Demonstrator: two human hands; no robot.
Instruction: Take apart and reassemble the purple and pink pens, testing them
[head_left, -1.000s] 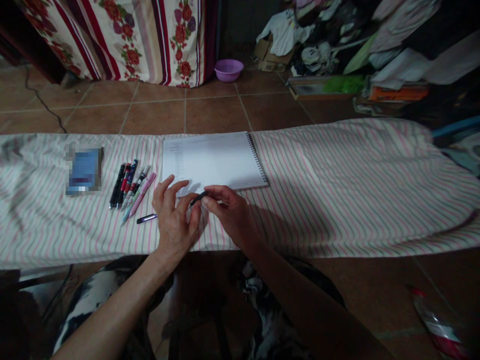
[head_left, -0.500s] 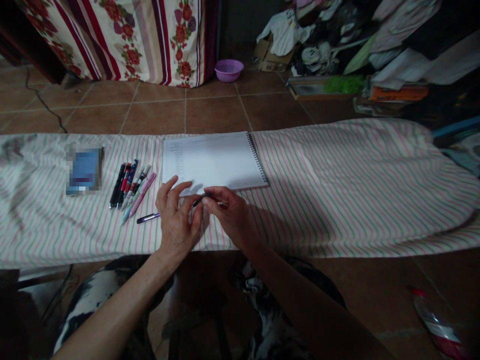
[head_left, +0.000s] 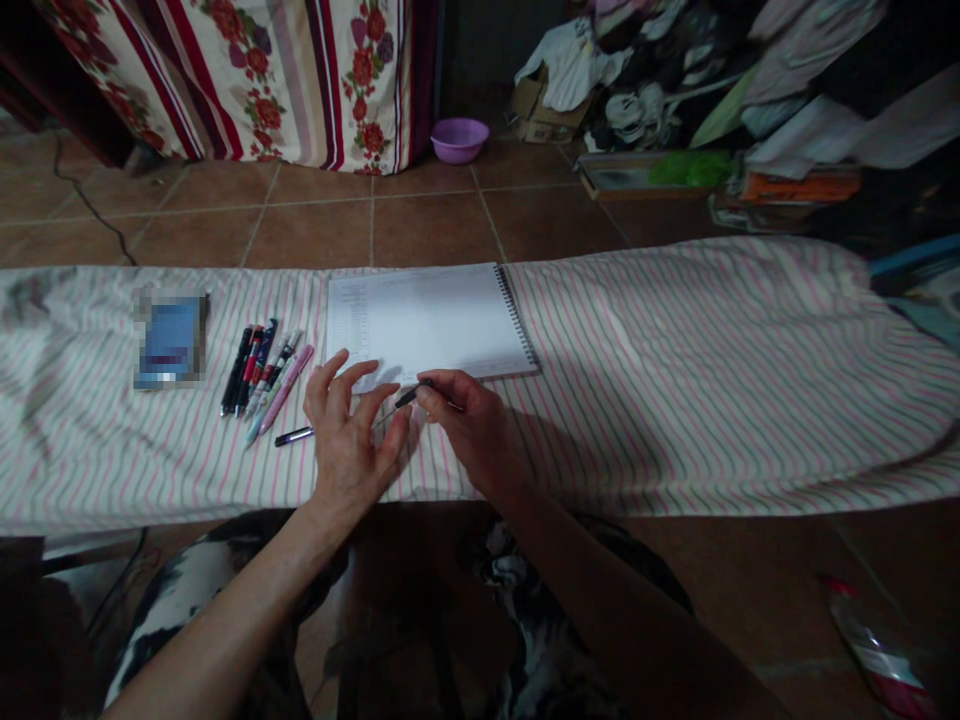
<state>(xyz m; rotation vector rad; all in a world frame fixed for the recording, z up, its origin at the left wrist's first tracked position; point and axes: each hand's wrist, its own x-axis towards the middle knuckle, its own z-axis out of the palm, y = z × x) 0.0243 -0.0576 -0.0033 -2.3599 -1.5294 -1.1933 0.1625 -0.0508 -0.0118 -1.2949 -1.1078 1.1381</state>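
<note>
One small black pen part (head_left: pixel 407 397) is pinched between the thumb and forefinger of the right hand (head_left: pixel 474 425), while the left hand (head_left: pixel 343 445) is held at its 8 o'clock with the outer fingers fanned; whether one thin rod (head_left: pixel 385 417) is gripped by the left thumb and forefinger cannot be told. One dark-ended barrel (head_left: pixel 294 436) is partly covered by the left hand, from which at least six pens (head_left: pixel 266 378) are laid at 10 o'clock and one spiral notebook (head_left: pixel 435 320) at 1 o'clock
</note>
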